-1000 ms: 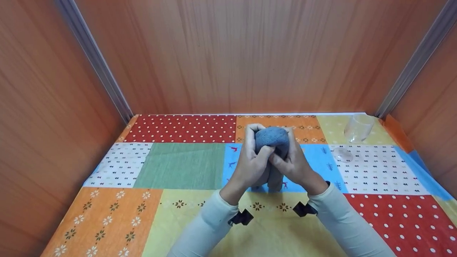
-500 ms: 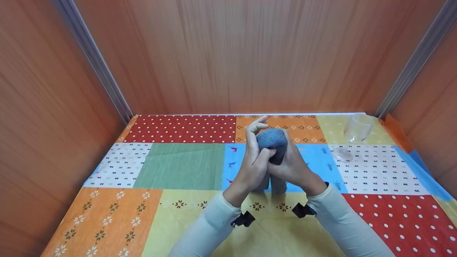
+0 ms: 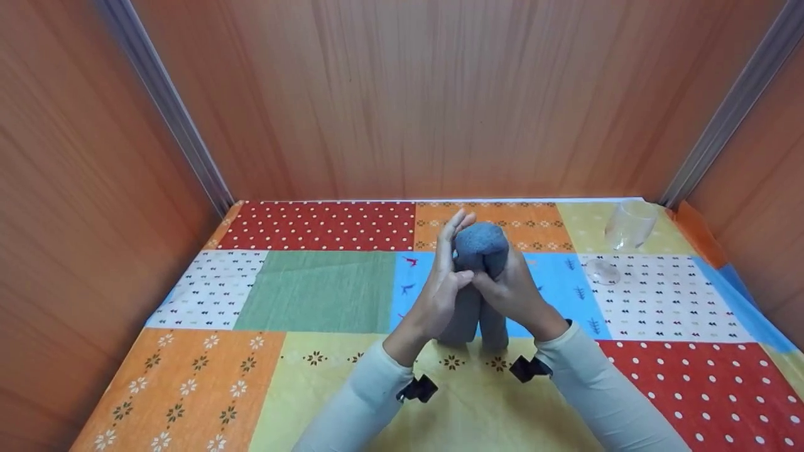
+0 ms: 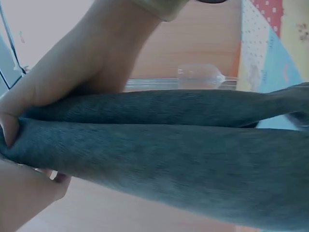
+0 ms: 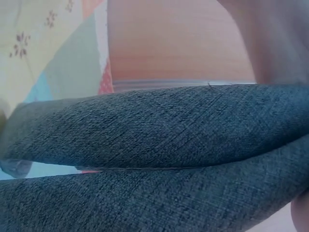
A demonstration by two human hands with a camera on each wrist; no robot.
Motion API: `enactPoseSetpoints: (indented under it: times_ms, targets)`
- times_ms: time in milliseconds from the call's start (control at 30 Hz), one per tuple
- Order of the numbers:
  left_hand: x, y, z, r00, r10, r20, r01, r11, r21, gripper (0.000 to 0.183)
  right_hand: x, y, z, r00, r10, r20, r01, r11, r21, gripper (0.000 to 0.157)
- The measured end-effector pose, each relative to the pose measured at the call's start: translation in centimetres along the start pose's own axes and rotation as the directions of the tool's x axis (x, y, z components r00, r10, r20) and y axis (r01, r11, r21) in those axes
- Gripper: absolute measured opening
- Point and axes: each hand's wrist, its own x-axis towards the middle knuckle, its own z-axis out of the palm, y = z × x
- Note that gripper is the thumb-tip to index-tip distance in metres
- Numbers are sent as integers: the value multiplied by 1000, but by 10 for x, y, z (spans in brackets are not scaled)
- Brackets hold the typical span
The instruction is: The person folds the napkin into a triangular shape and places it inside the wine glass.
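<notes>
A grey-blue woven cloth (image 3: pixel 480 238) hangs upright between both hands, folded over at the top, with two thick lengths falling side by side toward the table. My right hand (image 3: pixel 516 289) grips its upper right side, thumb across the front. Along the left side lies my left hand (image 3: pixel 440 295), its fingers straight and pointing up, thumb near the right thumb. A small gap shows between those left fingers and the cloth's top. In the left wrist view the right hand (image 4: pixel 91 58) wraps the cloth (image 4: pixel 145 150) near its folded end. The right wrist view is mostly filled by the cloth (image 5: pixel 145 130).
A clear stemmed glass (image 3: pixel 630 226) stands upright at the back right of the table. The patchwork tablecloth (image 3: pixel 326 292) covers the tabletop. Wooden panels (image 3: pixel 402 100) rise at the back and both sides.
The left fingers have uncurled from the cloth and straightened, and the left thumb has come off its front. The cloth's hanging lengths reach slightly lower. The right hand still grips it.
</notes>
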Motion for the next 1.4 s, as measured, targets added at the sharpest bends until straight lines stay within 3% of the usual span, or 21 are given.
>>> enactPoseSetpoints:
  times_ms: [100, 200, 333, 633, 867, 967, 1200, 1400]
  targets:
    - [-8, -9, -4, 995, -92, 48, 92, 996, -5, 83, 0, 1, 0, 999, -23, -25, 24, 1000, 10, 39]
    - [-16, -18, -6, 973, -188, 136, 187, 982, 16, 76, -1, 2, 3, 998, -45, -40, 45, 999, 7, 34]
    - [-20, -27, -5, 949, -243, 199, 234, 970, 68, 56, -4, 5, 8, 998, -47, -44, 47, 999, -6, 33]
    - [-19, -33, 2, 966, -251, 63, 236, 955, 180, 45, -4, 3, 9, 1000, -18, -8, 18, 1000, -12, 44]
    - [-19, -39, 1, 972, -236, 4, 233, 961, 149, 24, -6, 4, -3, 998, 16, 65, -10, 996, -90, 62]
    - [-20, -41, -3, 968, -247, -35, 249, 962, 109, 26, -8, 10, -9, 996, 7, 86, 1, 996, -89, 58]
    - [-20, -39, -11, 946, -302, -119, 309, 950, 42, 38, -14, 31, -30, 999, 32, -15, -34, 987, -158, 43]
    - [-23, -39, -18, 948, -299, -109, 305, 951, 44, 24, -28, 55, -60, 995, 71, -73, -86, 967, -240, 36]
